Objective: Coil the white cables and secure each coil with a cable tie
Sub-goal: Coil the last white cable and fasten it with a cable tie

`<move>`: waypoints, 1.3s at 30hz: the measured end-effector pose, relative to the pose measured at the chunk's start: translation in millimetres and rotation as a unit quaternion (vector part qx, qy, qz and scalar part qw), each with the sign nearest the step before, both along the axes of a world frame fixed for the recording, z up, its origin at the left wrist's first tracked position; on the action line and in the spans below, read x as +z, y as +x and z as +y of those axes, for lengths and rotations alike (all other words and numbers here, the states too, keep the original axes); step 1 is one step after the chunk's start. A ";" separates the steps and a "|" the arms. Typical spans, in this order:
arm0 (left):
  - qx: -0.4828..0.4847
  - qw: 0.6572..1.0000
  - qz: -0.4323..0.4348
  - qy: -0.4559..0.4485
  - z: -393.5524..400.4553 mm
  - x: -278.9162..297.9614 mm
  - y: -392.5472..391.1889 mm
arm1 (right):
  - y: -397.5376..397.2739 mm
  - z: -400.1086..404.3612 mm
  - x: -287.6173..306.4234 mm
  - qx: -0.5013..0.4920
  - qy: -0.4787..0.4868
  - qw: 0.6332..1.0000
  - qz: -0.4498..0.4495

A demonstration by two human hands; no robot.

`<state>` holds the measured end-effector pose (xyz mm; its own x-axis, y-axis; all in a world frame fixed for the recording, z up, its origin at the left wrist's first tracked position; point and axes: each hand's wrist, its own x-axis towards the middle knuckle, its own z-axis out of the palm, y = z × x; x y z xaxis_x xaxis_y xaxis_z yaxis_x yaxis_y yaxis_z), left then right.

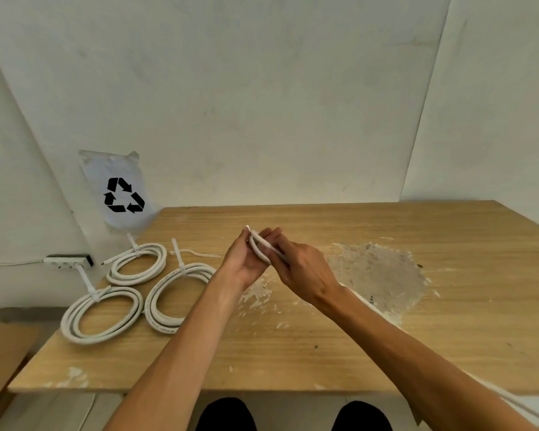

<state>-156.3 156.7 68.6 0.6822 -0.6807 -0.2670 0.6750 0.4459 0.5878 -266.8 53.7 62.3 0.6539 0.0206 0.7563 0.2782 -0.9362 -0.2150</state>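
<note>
Over the worn wooden tabletop (293, 353), both hands pinch a thin white cable (260, 244): left hand (245, 262) holds the first small loop, right hand (302, 272) feeds it. Beyond, three tied white coils (131, 262) wait aside, finished.

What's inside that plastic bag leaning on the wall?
The plastic bag bears a black recycling symbol. Something pale shows faintly through it, but the contents are too blurred to identify.

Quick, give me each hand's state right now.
Left hand: closed on the start of a white cable loop.
Right hand: gripping the same white cable, bending it.
</note>
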 end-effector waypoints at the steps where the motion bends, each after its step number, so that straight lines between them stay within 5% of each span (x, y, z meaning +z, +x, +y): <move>1: -0.017 0.999 0.023 -0.038 2.9 -0.3 0.0 | 1.8 -0.8 -3.2 0.008 -0.048 0.999 0.001; 12: -0.024 0.962 0.068 -0.262 41.7 5.2 16.8 | -0.2 -45.3 -20.8 0.041 -0.209 0.976 0.032; 15: -0.022 0.962 0.030 -0.271 56.5 14.1 31.0 | -13.1 -68.6 -29.8 0.008 -0.120 0.991 0.064; 18: -0.074 0.957 -0.023 -0.278 68.0 20.9 37.0 | -15.6 -87.6 -10.1 -0.024 0.020 0.980 0.197; 23: -0.088 0.964 -0.130 -0.214 75.4 37.1 27.3 | -9.0 -110.7 49.3 0.020 0.189 0.888 0.419; 27: -0.130 0.957 -0.129 -0.224 85.0 35.2 22.2 | -18.9 -117.1 85.0 0.131 0.277 0.797 0.521; 35: -0.164 0.936 -0.100 -0.294 77.9 37.0 6.9 | -10.0 -93.3 76.2 0.112 0.259 0.822 0.494; 39: -0.077 0.962 -0.155 -0.210 70.1 29.9 5.1 | -6.2 -104.8 56.5 0.044 0.245 0.836 0.489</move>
<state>-151.2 226.8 98.5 0.5673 -0.7833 0.2541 0.5732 0.5972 0.5611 -273.0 -51.1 118.8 0.9769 -0.0536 -0.2067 -0.1907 -0.6547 -0.7315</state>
